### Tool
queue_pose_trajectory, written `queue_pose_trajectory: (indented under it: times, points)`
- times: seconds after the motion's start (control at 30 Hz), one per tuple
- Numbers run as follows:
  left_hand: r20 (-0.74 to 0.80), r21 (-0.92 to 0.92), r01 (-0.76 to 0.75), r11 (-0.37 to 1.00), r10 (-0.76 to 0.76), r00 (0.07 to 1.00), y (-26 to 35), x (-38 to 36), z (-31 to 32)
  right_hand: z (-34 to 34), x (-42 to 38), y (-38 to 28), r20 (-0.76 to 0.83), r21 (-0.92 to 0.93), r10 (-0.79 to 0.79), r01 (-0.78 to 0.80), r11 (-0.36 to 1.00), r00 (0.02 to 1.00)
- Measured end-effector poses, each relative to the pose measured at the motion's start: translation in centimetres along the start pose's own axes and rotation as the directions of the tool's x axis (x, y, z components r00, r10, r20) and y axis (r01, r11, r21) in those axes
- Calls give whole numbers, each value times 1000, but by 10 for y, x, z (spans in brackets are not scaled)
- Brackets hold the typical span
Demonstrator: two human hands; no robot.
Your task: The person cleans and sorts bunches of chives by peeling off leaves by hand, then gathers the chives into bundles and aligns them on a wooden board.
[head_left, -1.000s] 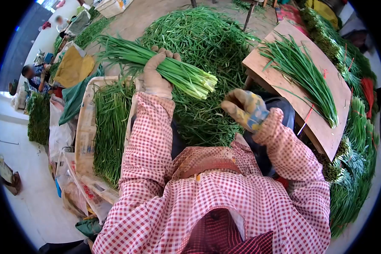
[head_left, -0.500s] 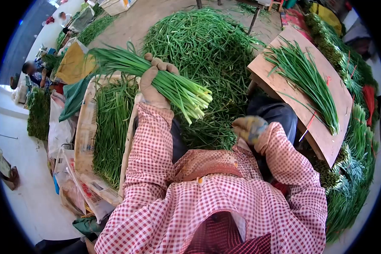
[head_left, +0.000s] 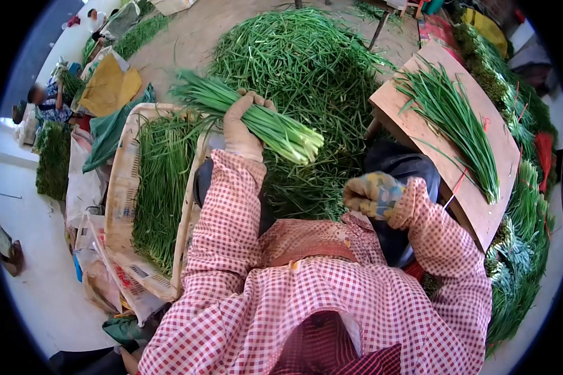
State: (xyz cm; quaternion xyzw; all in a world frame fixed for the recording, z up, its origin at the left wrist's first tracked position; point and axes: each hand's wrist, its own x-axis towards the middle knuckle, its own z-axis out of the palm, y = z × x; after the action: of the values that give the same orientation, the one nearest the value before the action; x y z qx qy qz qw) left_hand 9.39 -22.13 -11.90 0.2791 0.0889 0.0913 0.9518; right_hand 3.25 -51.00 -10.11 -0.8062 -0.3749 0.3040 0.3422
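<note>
My left hand (head_left: 243, 128), in a beige glove, grips a thick bunch of green chives (head_left: 263, 122) around its middle, pale cut ends pointing right, leaves to the upper left. My right hand (head_left: 370, 195), in a yellow and blue glove, hangs lower right with fingers curled and nothing visible in it, close to my chest. Both arms wear red checked sleeves. The bunch is held above a big heap of loose chives (head_left: 306, 69) on the ground.
A cardboard tray (head_left: 124, 187) filled with chives lies to the left. A wooden board (head_left: 413, 106) at right carries a smaller spread of chives (head_left: 456, 122). Tied bundles (head_left: 519, 250) line the right edge. Other people (head_left: 40, 103) sit far left among bags.
My left hand has shifted the bunch to the right and levelled it out. My right hand dropped from beside the cut ends to near my chest and stays there.
</note>
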Motion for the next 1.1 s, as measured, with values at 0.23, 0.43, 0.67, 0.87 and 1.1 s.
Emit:
queue_pose_trajectory:
  times: [0.23,0.43,0.67,0.87,1.1]
  points:
    - [-65,-54,-125,991,121,991,-19,1,11,13,33,-37,-473,756,340,177,630,813]
    - [-86,-68,-140,988,134,987,-11,-9,13,20,59,-37,-514,755,380,196,626,769]
    - [-136,-44,-146,988,139,981,14,-1,5,10,19,-41,-451,160,201,-143,977,870]
    - [-155,25,-256,966,256,954,64,7,-7,6,-39,14,-142,-213,200,-227,950,969]
    - [-412,218,27,975,67,909,-6,-1,22,-32,81,-106,-327,-393,305,-422,817,895]
